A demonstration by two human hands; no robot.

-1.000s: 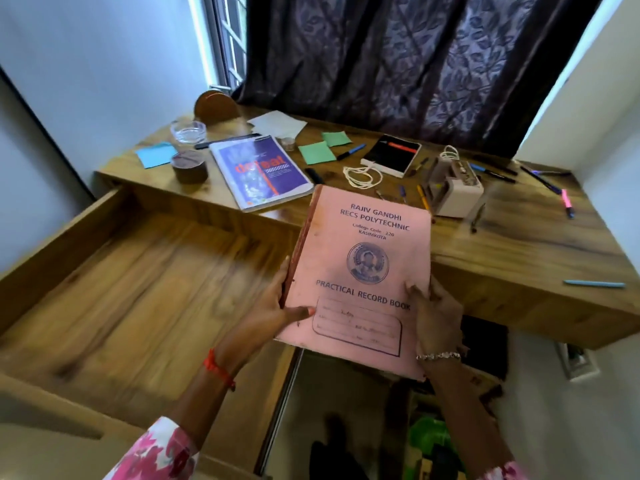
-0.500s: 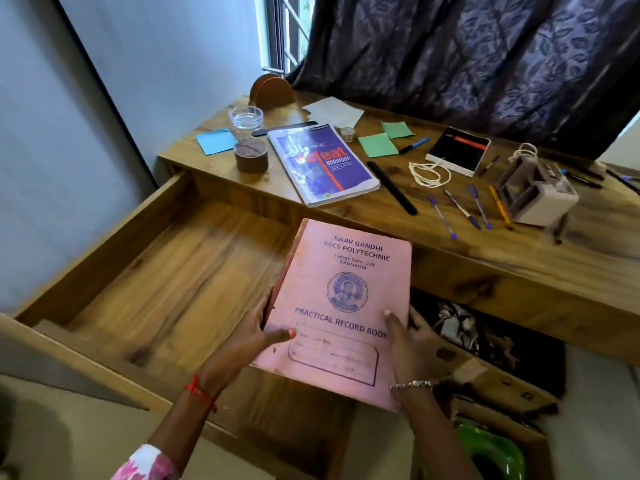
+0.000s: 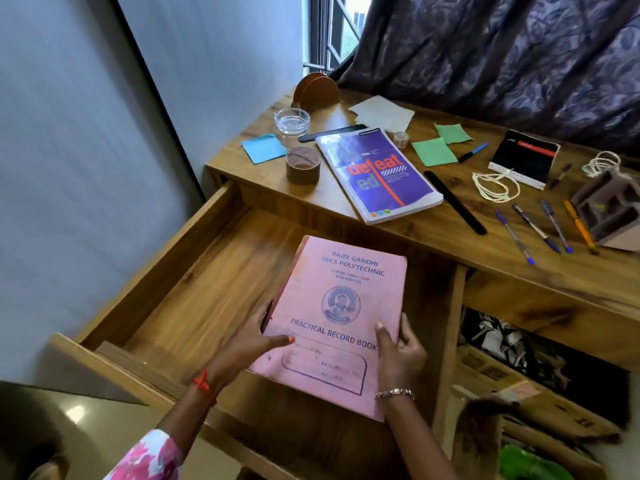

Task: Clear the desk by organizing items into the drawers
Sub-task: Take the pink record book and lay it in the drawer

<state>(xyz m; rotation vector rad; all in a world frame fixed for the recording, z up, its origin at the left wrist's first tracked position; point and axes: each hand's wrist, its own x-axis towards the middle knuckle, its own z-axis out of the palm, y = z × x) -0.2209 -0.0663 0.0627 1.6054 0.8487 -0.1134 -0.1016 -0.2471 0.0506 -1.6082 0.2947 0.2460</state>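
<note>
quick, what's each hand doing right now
Left hand: holding the pink record book by its left edge.
Right hand: holding the same book's right edge.

We see a red thread band (image 3: 204,384) knotted at the wrist of the left hand (image 3: 254,342), whose thumbnail (image 3: 291,339) is painted orange-red. At seven o'clock from the band is a pink-and-white floral sleeve (image 3: 149,455). The right hand (image 3: 403,358) has a silvery chain bracelet (image 3: 394,393) at its wrist.

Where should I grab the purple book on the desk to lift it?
Grip the purple book by its near short edge, coming from the drawer side. It lies flat on the desk, leaving no gap beneath, but that edge seems to reach the desk's front lip, so fingers could slip under and a thumb clamp on top.
</note>
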